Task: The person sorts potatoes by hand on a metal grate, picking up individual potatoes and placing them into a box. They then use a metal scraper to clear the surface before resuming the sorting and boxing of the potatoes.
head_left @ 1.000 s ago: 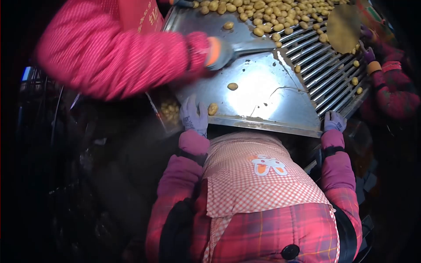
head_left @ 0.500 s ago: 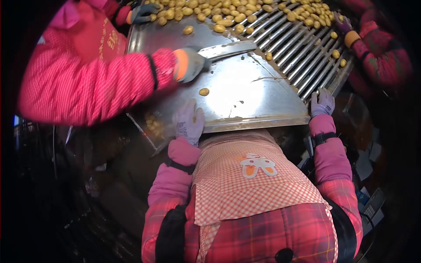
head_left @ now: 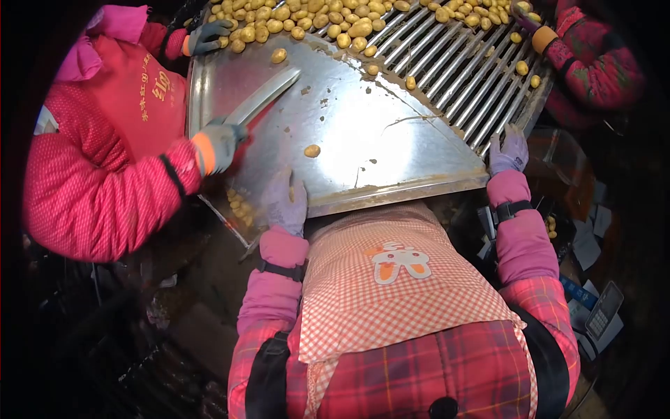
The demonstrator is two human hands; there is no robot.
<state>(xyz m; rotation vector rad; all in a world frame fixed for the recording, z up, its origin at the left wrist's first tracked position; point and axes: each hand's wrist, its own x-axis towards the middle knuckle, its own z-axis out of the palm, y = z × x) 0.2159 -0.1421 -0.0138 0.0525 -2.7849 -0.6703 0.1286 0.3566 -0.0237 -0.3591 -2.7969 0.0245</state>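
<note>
My left hand [head_left: 285,202], in a pale lavender glove, rests at the near left corner of the metal table [head_left: 349,160], fingers stretched forward and thumb apart. It holds nothing. A lone potato [head_left: 312,151] lies on the sheet just beyond it. My right hand [head_left: 509,150], gloved alike, lies over the table's right corner beside the metal bars [head_left: 453,91], its fingers extended and slightly spread. Many potatoes [head_left: 307,14] are heaped at the far side, and a few sit on the bars.
At the left, a co-worker's gloved hand [head_left: 222,145] grips a long metal strip [head_left: 265,96] over the sheet. Another person's hand [head_left: 530,21] is among potatoes at the far right. Potatoes [head_left: 241,207] lie below the left edge; a keypad device [head_left: 604,309] is low right.
The co-worker's hand has swung the metal strip left and toward me, off the middle of the sheet. My view has shifted slightly; both my hands stay at the table edge.
</note>
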